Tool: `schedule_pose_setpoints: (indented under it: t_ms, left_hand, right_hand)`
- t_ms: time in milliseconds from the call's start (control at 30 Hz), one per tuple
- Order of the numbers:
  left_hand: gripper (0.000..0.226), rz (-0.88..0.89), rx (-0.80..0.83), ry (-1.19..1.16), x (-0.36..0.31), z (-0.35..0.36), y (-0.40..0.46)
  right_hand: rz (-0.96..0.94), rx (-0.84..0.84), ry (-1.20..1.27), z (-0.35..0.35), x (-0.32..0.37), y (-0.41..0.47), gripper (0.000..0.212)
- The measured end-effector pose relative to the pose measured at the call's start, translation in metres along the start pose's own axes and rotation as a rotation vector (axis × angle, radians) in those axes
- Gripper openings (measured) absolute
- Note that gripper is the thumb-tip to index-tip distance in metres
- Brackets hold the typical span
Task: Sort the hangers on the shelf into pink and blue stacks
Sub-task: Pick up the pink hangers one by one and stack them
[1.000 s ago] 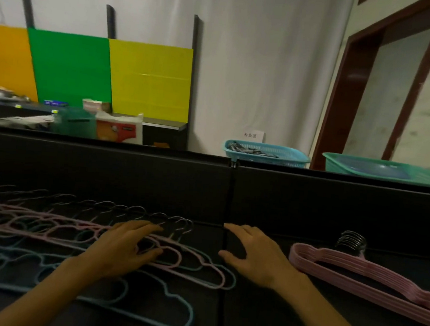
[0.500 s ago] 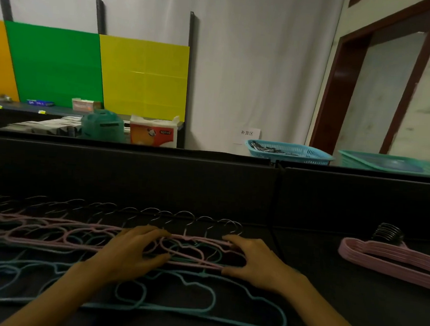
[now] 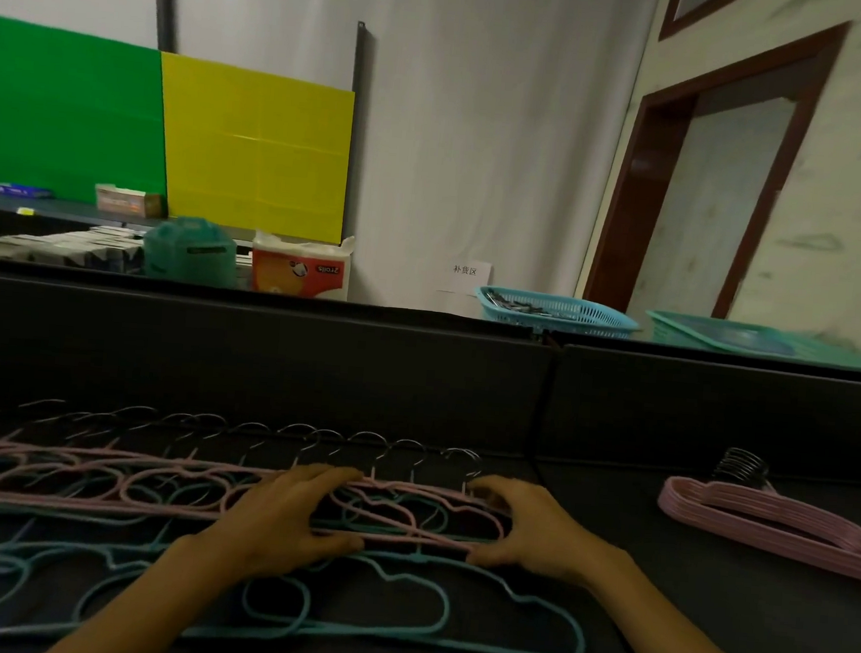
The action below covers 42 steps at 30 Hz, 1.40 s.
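Spread across the dark shelf (image 3: 703,631): a row of overlapping pink and blue hangers (image 3: 95,495), metal hooks toward the back wall. Nearest of them, a blue hanger (image 3: 445,631) flat at the front. Topmost at the row's right end, a pink hanger (image 3: 404,504), pinched at its right end by the right hand (image 3: 530,532), thumb under the lower bar, fingers curled over the top. Held down near its middle by the left hand (image 3: 279,520), fingers lying fairly straight over the bars, thumb against the lower edge. Well apart to the right, a neat pink stack (image 3: 773,523) with its hooks bunched at the back.

Cut off at the left edge: the far end of the row, blurred and hard to count. Cut off at the right edge: the end of the pink stack. Both forearms out of frame at the bottom.

Behind the shelf, a low black divider (image 3: 312,363). Beyond it, green and yellow boards (image 3: 252,147) on a white wall, a tissue pack (image 3: 301,267), a blue basket (image 3: 553,312), a green basket (image 3: 757,339), a brown door frame (image 3: 635,188).

Compared with half a second ago: right hand now closed more firmly on the pink hanger's end, view shifted slightly left, pink stack nearer the right edge.
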<state>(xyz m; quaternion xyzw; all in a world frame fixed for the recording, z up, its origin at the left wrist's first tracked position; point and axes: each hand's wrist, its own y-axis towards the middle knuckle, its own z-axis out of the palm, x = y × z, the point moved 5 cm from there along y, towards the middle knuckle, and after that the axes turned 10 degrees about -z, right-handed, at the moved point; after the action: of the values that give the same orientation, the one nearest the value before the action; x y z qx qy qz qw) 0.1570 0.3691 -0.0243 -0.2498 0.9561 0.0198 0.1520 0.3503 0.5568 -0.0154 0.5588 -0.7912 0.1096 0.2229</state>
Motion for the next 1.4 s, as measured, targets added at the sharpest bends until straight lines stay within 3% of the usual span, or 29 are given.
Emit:
schedule_pose_setpoints:
  t_ms: [200,533,767,933,1400]
  left_hand:
    - [0.088,0.019,0.023,-0.065,-0.005,-0.001,0.004]
    - [0.1,0.014,0.097,-0.129,-0.023,0.005,0.018]
    - [0.082,0.101,0.024,-0.091,-0.039,-0.006,0.028]
    - [0.081,0.216,-0.07,-0.069,-0.072,-0.01,0.032]
    - [0.091,0.313,-0.039,-0.064,-0.204,0.02,0.071]
  right_hand:
    - [-0.007,-0.129,-0.069,-0.033,-0.012,-0.011,0.083]
    - [0.042,-0.234,-0.063,-0.053,-0.027,-0.05,0.081]
    - [0.042,-0.319,-0.071,-0.072,-0.036,-0.084,0.088]
    - [0.071,-0.353,-0.102,-0.088,-0.043,-0.109,0.086]
    - [0.102,-0.374,-0.221,-0.128,-0.116,-0.166,0.098]
